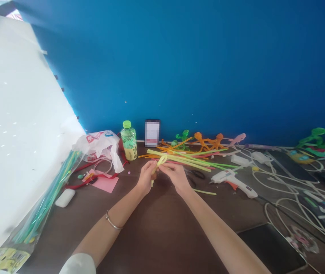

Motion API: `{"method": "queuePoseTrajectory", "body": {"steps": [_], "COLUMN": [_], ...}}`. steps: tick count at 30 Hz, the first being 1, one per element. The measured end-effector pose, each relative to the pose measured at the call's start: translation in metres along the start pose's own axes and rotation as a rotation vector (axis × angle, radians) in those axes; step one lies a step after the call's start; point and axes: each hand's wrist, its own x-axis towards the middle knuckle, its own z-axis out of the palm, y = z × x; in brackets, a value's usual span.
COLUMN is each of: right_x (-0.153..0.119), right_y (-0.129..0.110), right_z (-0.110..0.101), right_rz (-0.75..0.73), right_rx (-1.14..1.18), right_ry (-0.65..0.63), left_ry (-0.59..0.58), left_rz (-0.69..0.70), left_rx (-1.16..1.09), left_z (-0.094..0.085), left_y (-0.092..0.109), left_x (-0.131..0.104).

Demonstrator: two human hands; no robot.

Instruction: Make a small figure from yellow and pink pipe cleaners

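Observation:
Both hands meet above the middle of the dark table. My left hand [147, 176] is closed on a yellow pipe cleaner [162, 160], whose end hangs below the fingers. The pipe cleaner is bent into a loop at the top. My right hand [176, 176] pinches the same piece from the right, at the base of the loop. Just behind the hands lies a pile of yellow, green, orange and red pipe cleaners [199, 163]. Black scissors [198, 174] rest beside my right hand, and a short yellow-green piece [205, 192] lies nearer.
A bottle [129, 142], a phone [152, 133] and pipe-cleaner figures [199, 140] stand along the wall. Rightward are a glue gun [233, 182], tangled cables and a tablet [272, 245]. Leftward are a plastic bag [99, 146], pink paper [105, 184], a white case [65, 198] and packaged pipe cleaners [51, 194].

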Motion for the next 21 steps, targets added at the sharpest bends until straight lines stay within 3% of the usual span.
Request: {"method": "queuePoseTrajectory", "body": {"steps": [5,11,17,21], "right_x": [0.000,-0.003,-0.003,-0.003], "right_y": [0.007,0.004,0.002,0.007], "right_z": [-0.001,-0.002,-0.009,-0.013], "right_rz": [-0.084,-0.163,-0.301,-0.267], "right_rx": [-0.099,-0.087,-0.248,-0.157], "right_ry": [0.045,-0.018,-0.027,-0.060], "left_ry": [-0.030,-0.127,-0.219,-0.304], "left_rz": [-0.088,-0.197,-0.310,-0.347], "left_rx": [-0.033,-0.067,-0.150,-0.185], "left_z": [-0.003,-0.006,-0.008,-0.010], "left_y": [-0.001,0.005,0.005,0.003], "left_x": [0.003,0.008,0.007,0.006]}}
